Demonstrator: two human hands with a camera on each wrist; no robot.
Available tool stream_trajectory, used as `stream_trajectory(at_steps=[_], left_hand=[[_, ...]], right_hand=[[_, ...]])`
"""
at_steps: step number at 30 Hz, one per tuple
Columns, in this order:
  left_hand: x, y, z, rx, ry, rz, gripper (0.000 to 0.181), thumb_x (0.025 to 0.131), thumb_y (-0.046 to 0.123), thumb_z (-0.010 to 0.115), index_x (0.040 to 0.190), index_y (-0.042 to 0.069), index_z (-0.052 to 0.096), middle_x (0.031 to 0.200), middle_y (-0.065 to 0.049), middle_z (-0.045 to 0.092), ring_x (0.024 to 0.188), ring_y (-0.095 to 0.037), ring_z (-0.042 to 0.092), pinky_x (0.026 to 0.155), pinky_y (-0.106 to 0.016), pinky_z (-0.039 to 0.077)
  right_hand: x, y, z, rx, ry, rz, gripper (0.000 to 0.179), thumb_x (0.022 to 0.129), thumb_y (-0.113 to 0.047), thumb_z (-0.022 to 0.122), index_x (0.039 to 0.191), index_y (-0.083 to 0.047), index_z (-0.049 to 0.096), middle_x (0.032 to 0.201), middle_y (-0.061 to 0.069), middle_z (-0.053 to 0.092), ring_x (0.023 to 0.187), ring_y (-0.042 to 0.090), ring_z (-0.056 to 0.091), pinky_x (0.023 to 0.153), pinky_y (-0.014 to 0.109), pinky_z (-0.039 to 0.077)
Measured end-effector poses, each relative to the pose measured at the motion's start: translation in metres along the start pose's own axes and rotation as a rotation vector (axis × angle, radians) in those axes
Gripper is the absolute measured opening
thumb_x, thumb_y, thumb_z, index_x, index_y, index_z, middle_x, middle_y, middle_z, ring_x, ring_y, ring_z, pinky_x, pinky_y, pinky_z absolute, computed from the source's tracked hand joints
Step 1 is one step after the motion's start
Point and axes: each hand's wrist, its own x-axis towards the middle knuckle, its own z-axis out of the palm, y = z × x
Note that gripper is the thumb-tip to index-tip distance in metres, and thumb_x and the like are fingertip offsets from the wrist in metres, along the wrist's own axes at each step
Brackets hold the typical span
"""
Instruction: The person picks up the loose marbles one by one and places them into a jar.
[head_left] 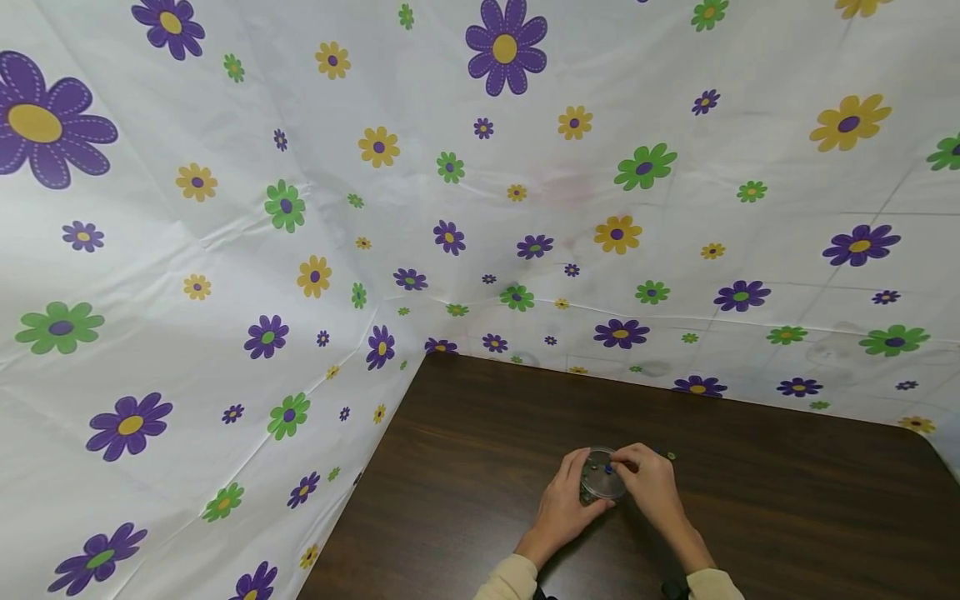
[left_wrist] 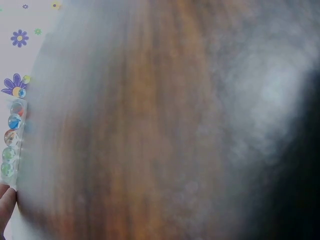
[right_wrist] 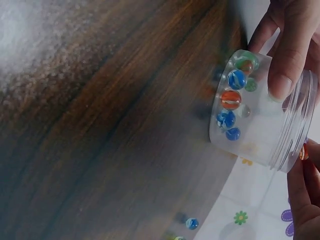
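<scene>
A clear plastic jar (right_wrist: 265, 117) with a threaded neck stands on the table, and blue, orange and green glass marbles (right_wrist: 231, 99) lie at its bottom. My left hand (head_left: 562, 504) grips the jar around its side, its thumb pressing the wall in the right wrist view. At the jar's mouth, my right hand (head_left: 654, 487) pinches an orange striped marble (right_wrist: 304, 151), mostly hidden by the fingers. The left wrist view catches the jar (left_wrist: 14, 140) only at its left edge, beside a left fingertip.
Loose on the dark wood table (head_left: 465, 467) lie a blue-and-white marble (right_wrist: 191, 223) and a yellowish marble (right_wrist: 179, 238), just beyond the right hand. A white flowered sheet (head_left: 450, 200) hangs along the table's left and far edges.
</scene>
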Motion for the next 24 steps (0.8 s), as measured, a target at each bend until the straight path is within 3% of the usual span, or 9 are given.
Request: stream_trajectory(at_steps=[7, 18, 24], left_hand=[[0.0002, 0.0013, -0.0008, 0.004, -0.003, -0.009, 0.084, 0.088, 0.041, 0.084, 0.154, 0.011, 0.04, 0.151, -0.002, 0.046, 0.124, -0.018, 0.06, 0.092, -0.032, 0.055], [-0.0005, 0.0018, -0.0018, 0.013, -0.002, -0.001, 0.085, 0.089, 0.042, 0.083, 0.154, 0.008, 0.04, 0.151, -0.003, 0.046, 0.124, -0.019, 0.061, 0.091, -0.032, 0.055], [-0.0006, 0.0028, -0.0023, 0.009, -0.004, -0.006, 0.085, 0.089, 0.042, 0.083, 0.154, 0.008, 0.04, 0.151, -0.003, 0.046, 0.123, -0.019, 0.061, 0.091, -0.031, 0.055]], right_hand=[[0.0004, -0.002, 0.0006, 0.001, -0.013, 0.008, 0.022, 0.071, 0.017, 0.084, 0.08, -0.002, 0.078, 0.084, 0.003, 0.071, 0.076, 0.025, 0.071, 0.063, 0.035, 0.059], [-0.0006, -0.003, 0.0024, -0.017, -0.026, -0.067, 0.025, 0.069, 0.02, 0.084, 0.079, -0.001, 0.077, 0.084, 0.005, 0.07, 0.075, 0.025, 0.071, 0.061, 0.035, 0.058], [-0.0011, -0.0032, 0.0033, -0.026, -0.033, -0.061, 0.025, 0.069, 0.019, 0.084, 0.08, -0.002, 0.077, 0.084, 0.005, 0.07, 0.076, 0.025, 0.071, 0.063, 0.038, 0.059]])
